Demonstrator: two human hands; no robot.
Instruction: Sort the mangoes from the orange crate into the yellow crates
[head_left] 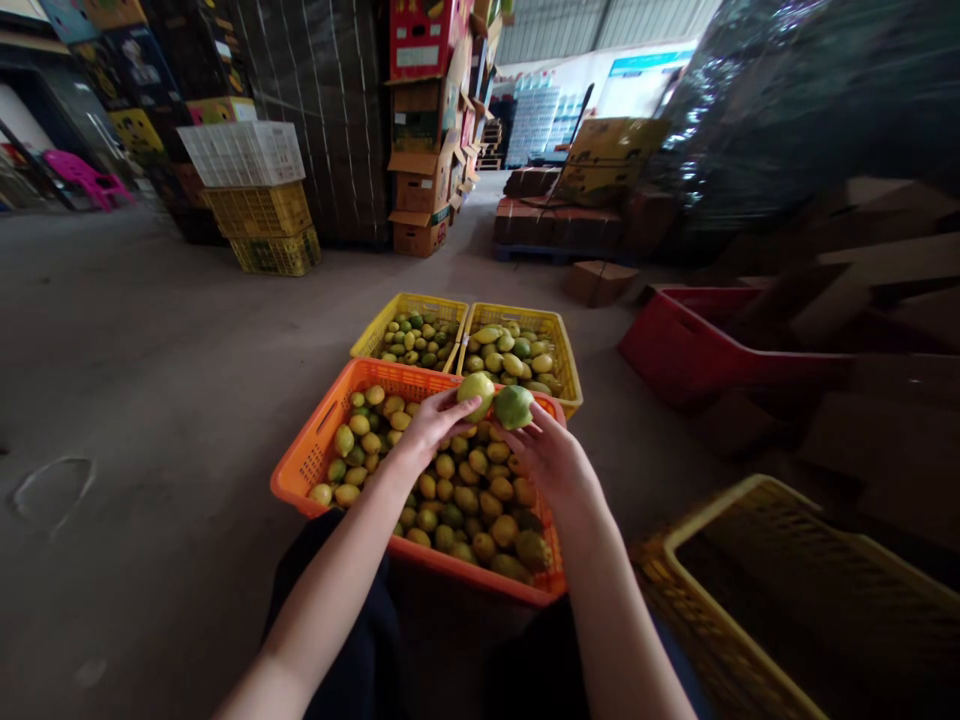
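Observation:
My left hand (436, 425) is closed on a yellow-green lemon (477, 396). Beside it, my right hand (546, 450) grips a greener lemon (514, 407). Both fruits are held up close together, above the far part of an orange plastic crate (319, 415). Many yellow and green lemons (465, 500) fill that crate, partly hidden by my forearms. Just beyond its far edge stand two yellow crates side by side. The left yellow crate (361, 342) holds smaller yellow and green fruit, and the right yellow crate (573, 375) holds larger ones.
A yellow crate (720, 510) stands at my right, near a red bin (660, 340) with cardboard. Stacked crates (262, 210) and cardboard boxes (420, 190) rise at the back. A loaded blue pallet (525, 252) sits farther off. Bare concrete floor (150, 400) lies on the left.

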